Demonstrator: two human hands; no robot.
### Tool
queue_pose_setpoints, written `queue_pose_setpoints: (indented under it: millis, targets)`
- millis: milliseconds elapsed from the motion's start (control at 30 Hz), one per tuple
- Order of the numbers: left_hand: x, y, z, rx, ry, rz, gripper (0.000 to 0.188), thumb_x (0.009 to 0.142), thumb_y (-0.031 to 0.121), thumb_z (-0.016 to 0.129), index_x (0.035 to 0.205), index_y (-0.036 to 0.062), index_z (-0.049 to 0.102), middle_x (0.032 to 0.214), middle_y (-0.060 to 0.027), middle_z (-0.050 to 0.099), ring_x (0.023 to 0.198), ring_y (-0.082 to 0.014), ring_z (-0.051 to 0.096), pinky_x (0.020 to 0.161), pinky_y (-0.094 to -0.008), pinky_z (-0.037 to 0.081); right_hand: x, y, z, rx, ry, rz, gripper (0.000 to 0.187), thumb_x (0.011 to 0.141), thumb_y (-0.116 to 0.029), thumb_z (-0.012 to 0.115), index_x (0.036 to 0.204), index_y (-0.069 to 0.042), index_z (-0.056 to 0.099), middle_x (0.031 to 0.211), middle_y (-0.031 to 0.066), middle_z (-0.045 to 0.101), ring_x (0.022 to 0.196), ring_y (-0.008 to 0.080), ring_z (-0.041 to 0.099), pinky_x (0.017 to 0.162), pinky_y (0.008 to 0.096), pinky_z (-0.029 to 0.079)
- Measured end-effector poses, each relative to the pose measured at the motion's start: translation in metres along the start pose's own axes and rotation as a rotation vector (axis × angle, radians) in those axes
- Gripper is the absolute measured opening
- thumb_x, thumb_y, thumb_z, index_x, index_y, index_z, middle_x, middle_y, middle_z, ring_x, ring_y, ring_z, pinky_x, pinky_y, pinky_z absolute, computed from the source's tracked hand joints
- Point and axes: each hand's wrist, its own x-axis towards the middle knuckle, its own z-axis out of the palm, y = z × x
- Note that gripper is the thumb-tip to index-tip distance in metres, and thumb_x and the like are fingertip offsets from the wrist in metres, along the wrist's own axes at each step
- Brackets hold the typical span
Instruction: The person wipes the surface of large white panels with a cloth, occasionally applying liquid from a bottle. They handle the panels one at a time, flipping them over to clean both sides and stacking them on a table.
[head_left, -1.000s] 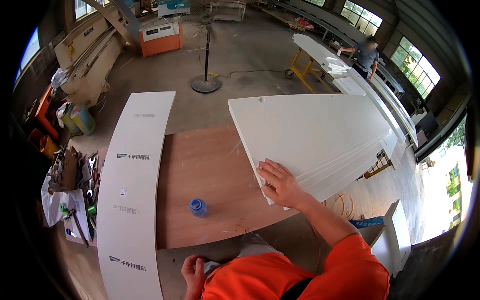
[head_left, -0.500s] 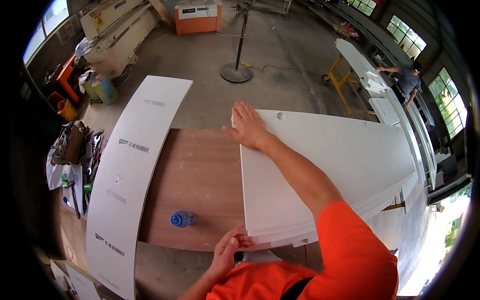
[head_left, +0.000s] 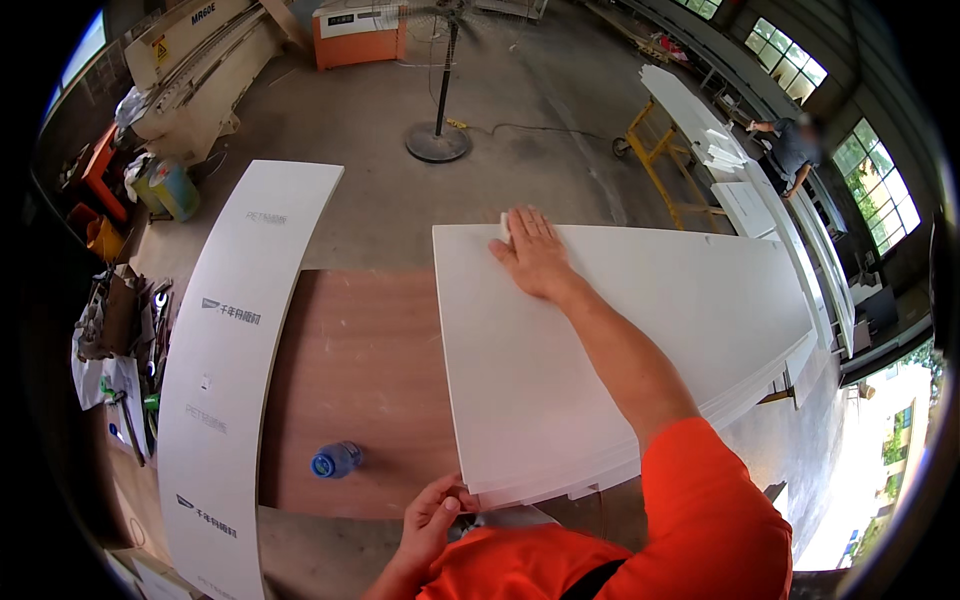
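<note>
A large white board lies on top of a stack of similar boards in front of me, on a reddish-brown sheet. Near its far left corner, my right hand rests palm down. A small white pad shows by its thumb and index finger, pressed against the board; most of it is covered. My left hand is at the near left corner, its fingers curled at the stack's edge and partly hidden there. To the left, a blue-capped clear bottle lies on its side on the brown sheet.
A long white printed panel runs along the left. Tools lie beyond it. A standing fan and machine stand farther off. At far right, a co-worker is beside boards on a yellow trolley.
My right hand has slid right along the board's far edge, away from the corner, and the white pad now shows beside it. My left hand stays at the near corner. The whole view has shifted.
</note>
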Motion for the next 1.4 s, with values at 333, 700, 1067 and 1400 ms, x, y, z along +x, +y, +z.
queue_pose_setpoints:
  millis: [333,700,1067,1400]
  targets:
    - [-0.026,-0.008,-0.009,0.064,0.045,-0.017,0.033,0.11,0.019,0.054,0.132,-0.0036,0.063,0.104,-0.0106,0.07,0.098,-0.0213,0.068,0.095,-0.0372,0.054,-0.028,0.157,-0.016,-0.015,0.192,0.423,0.082,0.106,-0.06,0.038,0.163,-0.002,0.028,0.172,0.0181,0.024,0.161,0.0329,0.015,0.131,0.0433,0.013]
    - [0.023,0.029,-0.029,0.017,0.269,0.256,0.028,0.11,0.022,0.052,0.11,-0.0023,0.067,0.091,-0.009,0.066,0.08,-0.0178,0.061,0.076,-0.0333,0.05,-0.275,-0.108,0.011,0.064,-0.065,-0.572,0.102,0.097,-0.074,0.046,0.161,0.004,0.029,0.17,0.0236,0.025,0.159,0.0371,0.024,0.13,0.0489,0.017]
    - [0.022,0.035,-0.034,-0.045,0.277,0.275,0.025,0.11,0.022,0.054,0.106,0.0008,0.067,0.094,-0.009,0.066,0.082,-0.0176,0.061,0.076,-0.0336,0.049,-0.306,-0.149,0.03,0.03,0.201,-0.242,0.091,0.096,-0.07,0.054,0.153,0.0,0.046,0.165,0.0236,0.035,0.155,0.0393,0.03,0.128,0.0516,0.023]
    - [0.01,0.041,-0.059,-0.015,0.304,0.308,0.023,0.108,0.021,0.057,0.11,0.0007,0.067,0.095,-0.0098,0.069,0.083,-0.0191,0.064,0.079,-0.0347,0.051,-0.378,0.024,0.035,-0.09,0.395,0.226,0.079,0.104,-0.052,0.052,0.153,0.008,0.042,0.161,0.0315,0.037,0.151,0.0468,0.033,0.125,0.0566,0.023]
